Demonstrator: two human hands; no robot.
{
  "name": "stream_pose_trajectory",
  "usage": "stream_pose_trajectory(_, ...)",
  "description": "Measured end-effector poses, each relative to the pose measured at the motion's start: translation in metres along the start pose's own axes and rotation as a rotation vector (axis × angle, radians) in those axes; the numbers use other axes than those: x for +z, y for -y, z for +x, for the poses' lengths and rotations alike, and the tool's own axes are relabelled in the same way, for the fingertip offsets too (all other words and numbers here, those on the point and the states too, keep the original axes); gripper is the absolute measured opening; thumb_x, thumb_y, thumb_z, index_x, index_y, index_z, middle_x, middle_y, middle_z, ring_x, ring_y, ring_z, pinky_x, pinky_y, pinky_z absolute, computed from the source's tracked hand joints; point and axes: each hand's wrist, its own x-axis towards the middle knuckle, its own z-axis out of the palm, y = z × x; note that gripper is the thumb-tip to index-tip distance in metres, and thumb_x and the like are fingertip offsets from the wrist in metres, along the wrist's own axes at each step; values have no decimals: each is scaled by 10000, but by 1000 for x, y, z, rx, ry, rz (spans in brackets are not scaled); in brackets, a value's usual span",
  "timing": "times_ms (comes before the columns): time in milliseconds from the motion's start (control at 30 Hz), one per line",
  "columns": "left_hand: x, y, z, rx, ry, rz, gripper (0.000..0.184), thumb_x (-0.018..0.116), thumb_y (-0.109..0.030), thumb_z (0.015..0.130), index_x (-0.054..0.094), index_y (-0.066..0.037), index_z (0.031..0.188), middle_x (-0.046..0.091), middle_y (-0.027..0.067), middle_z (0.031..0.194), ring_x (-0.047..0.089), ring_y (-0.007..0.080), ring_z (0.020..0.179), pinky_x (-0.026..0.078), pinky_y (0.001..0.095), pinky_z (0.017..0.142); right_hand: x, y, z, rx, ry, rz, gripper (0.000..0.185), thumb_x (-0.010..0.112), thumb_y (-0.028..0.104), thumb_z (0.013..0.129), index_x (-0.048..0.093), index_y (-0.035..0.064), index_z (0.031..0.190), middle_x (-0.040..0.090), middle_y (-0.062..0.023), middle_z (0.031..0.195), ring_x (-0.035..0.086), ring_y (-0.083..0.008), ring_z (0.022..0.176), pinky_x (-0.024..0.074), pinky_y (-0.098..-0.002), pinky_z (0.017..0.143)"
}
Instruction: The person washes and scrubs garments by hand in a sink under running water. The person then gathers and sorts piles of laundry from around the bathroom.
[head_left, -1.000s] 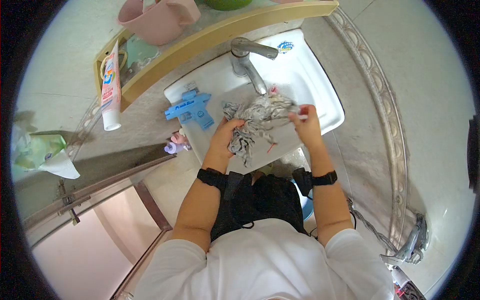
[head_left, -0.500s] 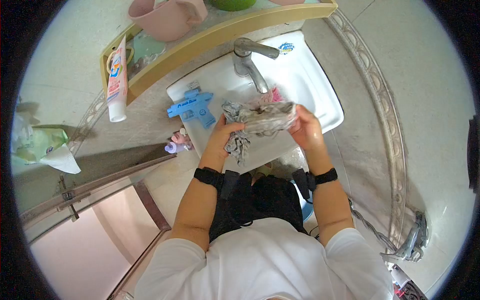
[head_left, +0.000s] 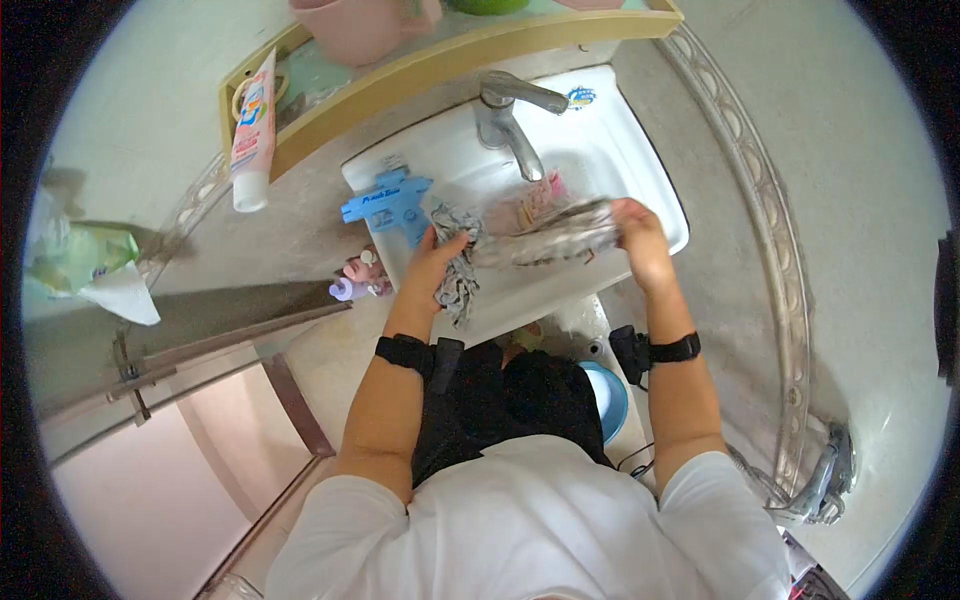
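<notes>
A floppy grey-and-white cloth (head_left: 555, 238) is pulled out between two hands, over the white sink (head_left: 650, 190) and in front of the tap (head_left: 512, 125). The left hand (head_left: 436, 262) is curled around one bunched end, with its thumb on top, and some of the cloth hangs down below it. The right hand (head_left: 642, 238) pinches the other end with its fingers, though that part is a bit blurry. The cloth looks soft and bendy, so it should fold and squash easily and not break. I can't tell if it is wet; if it is, it would be heavier and slippery. A good place to hold it is at the two thick ends, with a whole fist, because the loose bits could slip out. It is all wrinkles and looks stringy near the left hand. Something pink (head_left: 545, 190) and crumply lies in the sink behind it. The sink looks hard, smooth and shiny, and the tap is shiny metal with a bent neck. A blue toy gun (head_left: 388, 203), likely plastic, lies on the sink's left side.
</notes>
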Motion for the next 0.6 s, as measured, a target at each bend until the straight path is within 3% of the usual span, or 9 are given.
stream_pose_trajectory(67, -7, -10, -12, -152, 49, -196, 454, 621, -226, 832, 450, -28, 1203, 581, 71, 1074, 604, 238, 908, 510, 354, 737, -10, 27, -7, 78, -46, 1019, 180, 511, 231, 904, 537, 72, 984, 604, -18, 770, 572, -101, 685, 446, -233, 573)
stream_pose_trajectory(133, -21, -4, -12, -164, 65, -298, 418, 589, -261, 854, 475, -30, 1183, 594, 67, 1063, 608, 230, 910, 508, 351, 747, -5, 58, -14, 101, -74, 1087, 136, 513, 216, 910, 534, 87, 948, 585, 1, 758, 556, -55, 685, 427, -192, 546)
stream_pose_trajectory(200, -24, -3, -20, -172, 85, -404, 394, 556, -297, 876, 500, -33, 1164, 608, 63, 1051, 611, 223, 913, 507, 348, 757, 1, 65, -16, -45, 91, 597, 170, 542, 208, 894, 518, 48, 945, 598, -13, 792, 572, -70, 695, 438, -206, 557)
stream_pose_trajectory(233, -17, -9, -31, -152, 107, -464, 381, 536, -314, 885, 518, -41, 1149, 615, 64, 1044, 613, 211, 907, 506, 343, 759, 7, 70, -18, -34, 115, 174, 282, 619, 233, 839, 497, 1, 944, 614, -80, 841, 611, -182, 723, 465, -275, 596)
stream_pose_trajectory(333, -11, -7, -45, -85, 194, -530, 367, 523, -310, 890, 531, -40, 1139, 621, 59, 1042, 614, 189, 900, 502, 325, 757, 34, 101, -36, -246, 75, -215, 435, 696, 274, 760, 484, -33, 983, 606, -158, 863, 610, -288, 767, 475, -346, 656)
stream_pose_trajectory(400, -13, -8, -57, -47, 253, -528, 360, 531, -287, 888, 526, -32, 1142, 619, 53, 1047, 613, 179, 900, 500, 313, 753, 49, 106, -41, -356, 87, -190, 475, 710, 276, 738, 480, -44, 1003, 595, -187, 869, 601, -328, 786, 472, -367, 680)
stream_pose_trajectory(433, -15, -12, -67, -81, 316, -344, 339, 537, -261, 883, 533, -34, 1136, 618, 43, 1040, 605, 161, 901, 491, 295, 755, 56, 107, -45, -454, 92, -165, 517, 724, 278, 716, 476, -56, 1022, 585, -217, 875, 592, -367, 805, 470, -389, 703)
stream_pose_trajectory(533, -15, -26, -102, 7, 304, -90, 311, 598, -208, 839, 564, -27, 1090, 613, 10, 975, 568, 95, 862, 449, 235, 747, 72, 114, -56, -682, 227, -186, 485, 720, 264, 702, 513, -30, 1027, 589, -202, 878, 596, -353, 815, 472, -373, 723)
stream_pose_trajectory(600, -30, -27, -107, 210, 431, 436, 371, 664, -159, 788, 559, -28, 1118, 598, 33, 1035, 558, 121, 935, 462, 269, 800, 79, 129, -69, -617, 373, -218, 440, 717, 254, 695, 540, -10, 998, 593, -188, 878, 596, -344, 807, 470, -374, 716)
